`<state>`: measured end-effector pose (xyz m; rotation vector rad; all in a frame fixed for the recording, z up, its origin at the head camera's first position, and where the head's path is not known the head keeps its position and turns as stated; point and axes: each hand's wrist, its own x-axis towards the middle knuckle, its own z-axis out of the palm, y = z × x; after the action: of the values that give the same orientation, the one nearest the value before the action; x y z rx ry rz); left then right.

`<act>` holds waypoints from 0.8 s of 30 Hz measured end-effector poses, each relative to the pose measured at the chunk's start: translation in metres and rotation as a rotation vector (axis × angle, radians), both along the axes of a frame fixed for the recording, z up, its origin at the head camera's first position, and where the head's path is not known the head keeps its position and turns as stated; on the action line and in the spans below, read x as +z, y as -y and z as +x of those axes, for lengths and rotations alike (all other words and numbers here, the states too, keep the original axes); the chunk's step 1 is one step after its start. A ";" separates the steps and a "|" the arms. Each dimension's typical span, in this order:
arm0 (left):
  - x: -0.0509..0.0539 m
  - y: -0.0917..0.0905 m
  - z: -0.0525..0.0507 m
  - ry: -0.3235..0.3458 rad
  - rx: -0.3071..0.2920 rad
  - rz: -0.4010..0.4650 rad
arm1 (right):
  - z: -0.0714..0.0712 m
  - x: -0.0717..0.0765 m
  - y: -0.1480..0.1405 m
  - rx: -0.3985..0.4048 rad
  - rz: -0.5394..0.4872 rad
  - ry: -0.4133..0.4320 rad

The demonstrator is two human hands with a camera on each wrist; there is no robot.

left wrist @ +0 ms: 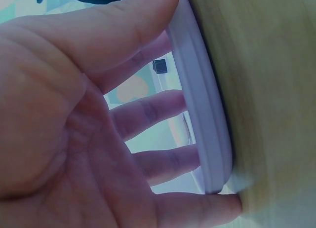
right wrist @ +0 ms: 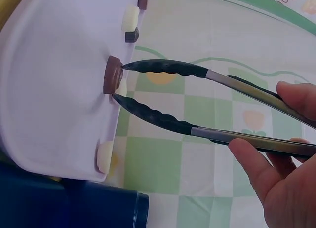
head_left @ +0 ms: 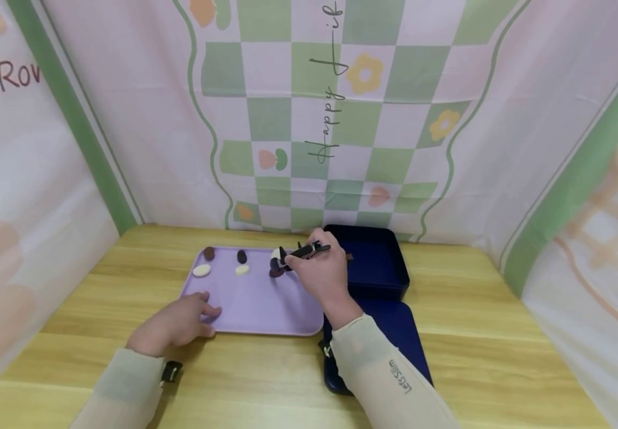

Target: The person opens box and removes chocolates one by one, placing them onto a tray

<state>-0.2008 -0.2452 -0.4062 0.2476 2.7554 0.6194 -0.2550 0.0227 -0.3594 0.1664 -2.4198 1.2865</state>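
Tongs (right wrist: 224, 81), gripped by the right hand (head_left: 322, 266), flank a brown piece (right wrist: 112, 75), clearest from that wrist.

Looked bright and even in the head view, with soft shadows on the lilac tray (head_left: 255, 307) beneath the tongs (head_left: 305, 251) and on the wooden table (head_left: 255, 375) beside the left sleeve (head_left: 127, 381); stretched toward the edges. Appeared hazy, bluish and blurred in the left wrist view, crisper in the right.

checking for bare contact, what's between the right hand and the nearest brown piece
A pair of tongs: in the right wrist view they span from the right hand to the brown piece, their black ends right at it.
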 end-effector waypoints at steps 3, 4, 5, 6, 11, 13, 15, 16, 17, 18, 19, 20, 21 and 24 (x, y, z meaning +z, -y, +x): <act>0.001 0.000 0.000 0.002 0.001 -0.001 | 0.000 -0.001 0.000 0.004 -0.010 -0.009; 0.001 0.000 0.000 0.001 0.001 -0.001 | 0.000 -0.001 -0.001 0.009 -0.022 -0.021; 0.001 0.000 0.000 0.001 0.002 -0.001 | 0.000 -0.001 -0.003 0.013 -0.035 -0.033; 0.001 0.000 0.000 0.002 0.002 0.000 | 0.000 -0.001 -0.006 0.017 -0.057 -0.049; 0.001 -0.001 0.001 0.008 0.012 0.011 | 0.001 0.006 -0.034 -0.033 -0.142 -0.176; 0.000 -0.001 0.000 0.011 0.017 0.015 | 0.003 0.012 -0.050 -0.080 -0.167 -0.206; 0.000 0.000 0.000 0.013 0.018 0.013 | 0.006 0.018 -0.067 -0.130 -0.189 -0.209; 0.000 -0.001 0.000 0.013 0.018 0.012 | 0.008 0.022 -0.075 -0.159 -0.192 -0.202; 0.000 -0.001 0.000 0.013 0.019 0.012 | 0.010 0.025 -0.084 -0.182 -0.191 -0.200; 0.000 -0.001 0.000 0.011 0.016 0.010 | 0.012 0.027 -0.091 -0.201 -0.187 -0.201; 0.000 -0.002 0.000 0.011 0.016 0.009 | 0.013 0.029 -0.098 -0.220 -0.170 -0.204; 0.000 -0.002 0.000 0.010 0.015 0.007 | 0.014 0.031 -0.104 -0.234 -0.151 -0.206; -0.001 -0.002 0.000 0.009 0.016 0.004 | 0.014 0.032 -0.109 -0.241 -0.132 -0.208; -0.002 -0.001 -0.001 0.004 0.008 0.001 | 0.012 0.032 -0.120 -0.243 -0.089 -0.204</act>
<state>-0.2016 -0.2443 -0.4083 0.2362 2.7538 0.6232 -0.2433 0.1429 -0.3277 -0.0204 -2.1324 1.2017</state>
